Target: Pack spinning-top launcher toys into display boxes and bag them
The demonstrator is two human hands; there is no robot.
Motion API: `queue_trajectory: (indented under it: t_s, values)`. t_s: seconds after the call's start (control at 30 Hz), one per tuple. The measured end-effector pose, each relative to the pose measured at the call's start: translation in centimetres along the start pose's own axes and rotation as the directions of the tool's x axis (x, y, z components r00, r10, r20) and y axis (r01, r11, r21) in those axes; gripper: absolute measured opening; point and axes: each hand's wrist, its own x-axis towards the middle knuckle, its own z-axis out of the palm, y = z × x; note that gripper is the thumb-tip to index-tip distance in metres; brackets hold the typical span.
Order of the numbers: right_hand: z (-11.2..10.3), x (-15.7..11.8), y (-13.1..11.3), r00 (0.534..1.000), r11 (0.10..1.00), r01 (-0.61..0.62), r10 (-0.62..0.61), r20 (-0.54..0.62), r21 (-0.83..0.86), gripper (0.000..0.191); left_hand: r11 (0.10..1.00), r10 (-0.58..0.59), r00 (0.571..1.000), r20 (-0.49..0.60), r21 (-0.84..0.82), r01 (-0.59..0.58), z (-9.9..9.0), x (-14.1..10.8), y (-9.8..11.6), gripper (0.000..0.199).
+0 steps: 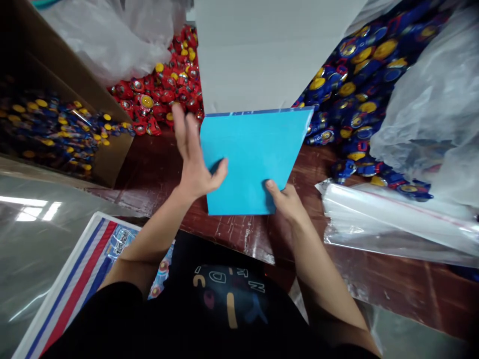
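Note:
A flat bright blue cardboard panel (250,159) is in front of me, with a darker patterned strip along its far edge. My right hand (286,199) grips its lower right edge, thumb on top and the other fingers hidden beneath. At the left edge, my left hand (196,164) is open with its fingers spread and slightly blurred. Its thumb reaches over the blue surface, and I cannot tell whether it touches. Directly beyond the panel rises a large white board (269,55); whether the two are joined does not show.
Red toys (160,94) lie heaped at the back left, blue toys (352,94) at the right. A cardboard box (112,154) at left holds small blue-and-yellow pieces. Clear plastic sleeves (396,224) lie on the brown table (239,234). A striped bag (82,279) is below left.

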Motion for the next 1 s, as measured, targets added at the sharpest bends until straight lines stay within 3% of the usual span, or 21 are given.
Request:
queue_trajectory:
  t_s: [0.07, 0.17, 0.3, 0.37, 0.43, 0.53, 0.63, 0.7, 0.8, 0.87, 1.0]
  values:
    - [0.0, -0.1, -0.1, 1.000, 0.999, 0.004, -0.004, -0.008, -0.034, 0.100, 0.997, 0.056, 0.995, 0.082, 0.054, -0.061, 0.6, 2.8, -0.3, 0.089]
    - [0.6, -0.7, 0.2, 0.996, 0.996, 0.040, -0.046, -0.073, -0.078, 0.106, 0.994, -0.057, 0.977, 0.204, 0.102, 0.037, 3.3, 4.3, -1.3, 0.075]
    - [2.0, -1.2, 1.3, 0.937, 0.920, 0.237, -0.302, -0.178, -0.312, 0.106, 0.949, -0.222, 0.967, 0.126, 0.254, 0.184, 6.5, 2.7, -3.0, 0.082]
    - [2.5, -1.2, 1.8, 0.907, 0.836, 0.309, -0.402, -0.124, -0.453, 0.090, 0.942, -0.257, 0.961, 0.106, 0.248, 0.225, 7.5, 2.0, -3.8, 0.080]
    - [2.8, -1.1, 2.0, 0.907, 0.775, 0.334, -0.418, -0.039, -0.537, 0.075, 0.948, -0.273, 0.956, 0.108, 0.196, 0.249, 8.1, 1.8, -4.3, 0.071]
    - [3.3, -1.1, 1.6, 0.913, 0.683, 0.350, -0.402, 0.070, -0.641, 0.058, 0.976, -0.185, 0.974, 0.133, 0.145, 0.165, 8.2, 1.1, -3.0, 0.045]
    - [3.5, -0.9, 0.1, 0.895, 0.606, 0.377, -0.434, 0.107, -0.700, 0.052, 0.979, 0.018, 0.981, 0.194, 0.194, -0.056, 6.7, -2.2, 1.5, 0.044]
    - [3.8, 0.4, -1.2, 0.857, 0.572, 0.448, -0.495, 0.147, -0.687, 0.052, 0.951, 0.044, 0.943, 0.329, 0.276, -0.141, 5.7, -5.7, 5.0, 0.050]
    - [5.2, 4.2, -2.9, 0.799, 0.490, 0.568, -0.520, 0.302, -0.661, 0.049, 0.906, -0.142, 0.811, 0.567, 0.404, -0.124, 5.5, -9.6, 7.8, 0.089]
    - [6.5, 7.2, -3.4, 0.806, 0.448, 0.568, -0.474, 0.355, -0.691, 0.046, 0.888, -0.201, 0.745, 0.636, 0.439, -0.135, 5.8, -10.2, 7.0, 0.097]
    - [7.4, 11.8, -1.9, 0.840, 0.451, 0.517, -0.429, 0.331, -0.728, 0.055, 0.890, -0.150, 0.683, 0.715, 0.399, -0.222, 6.3, -8.0, 3.9, 0.088]
